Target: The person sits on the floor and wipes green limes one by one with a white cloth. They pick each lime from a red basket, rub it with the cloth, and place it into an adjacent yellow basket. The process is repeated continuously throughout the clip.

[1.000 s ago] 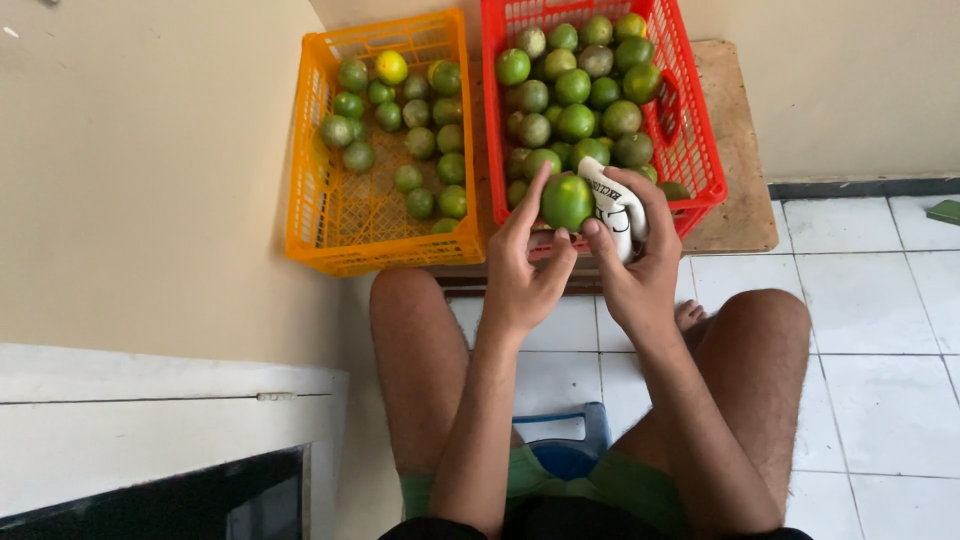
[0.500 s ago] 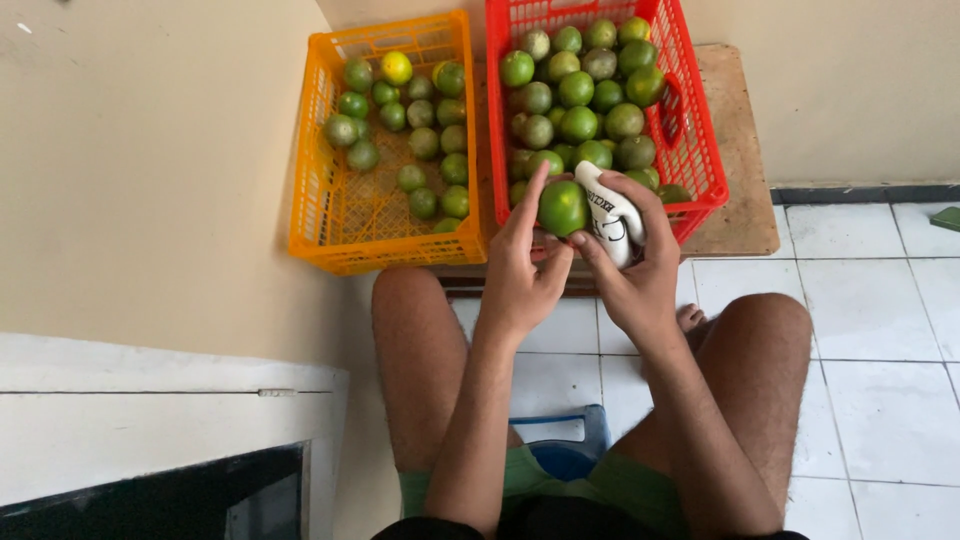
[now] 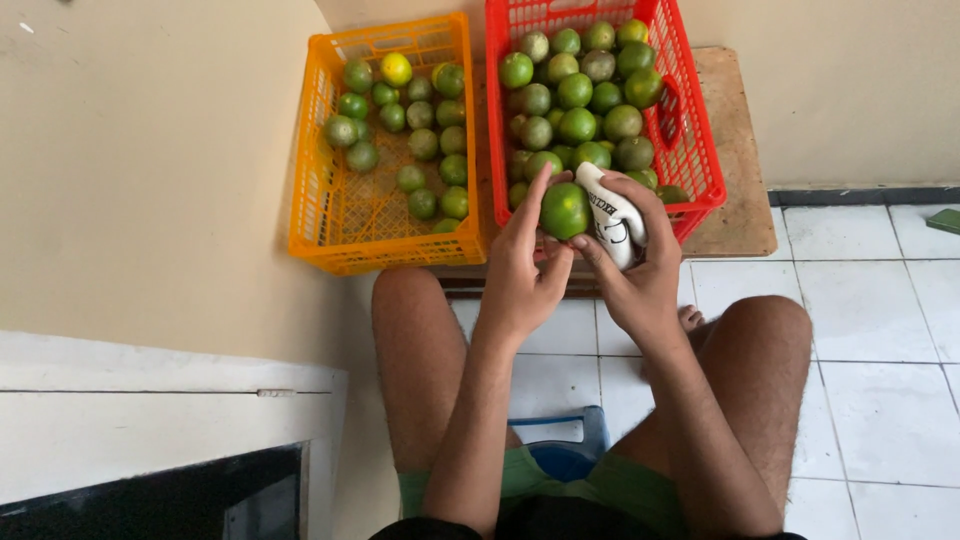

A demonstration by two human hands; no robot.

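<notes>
My left hand (image 3: 525, 265) holds a round green citrus fruit (image 3: 565, 210) by its fingertips, just in front of the red crate (image 3: 700, 150). My right hand (image 3: 635, 265) grips a white cloth (image 3: 612, 215) with dark print and presses it against the fruit's right side. Both hands hover above my bare knees. The red crate is filled with several green fruits (image 3: 578, 92). Left of it stands an orange crate (image 3: 310, 200) with several smaller green fruits (image 3: 425, 143) and one yellow one (image 3: 396, 68).
Both crates rest on a low wooden board (image 3: 735, 150) against a beige wall. White floor tiles (image 3: 860, 300) spread to the right. A blue stool (image 3: 560, 445) shows between my legs. A white ledge (image 3: 150, 400) lies at lower left.
The hands with fruit and cloth stay in nearly the same spot; the fingers shift slightly around the fruit.
</notes>
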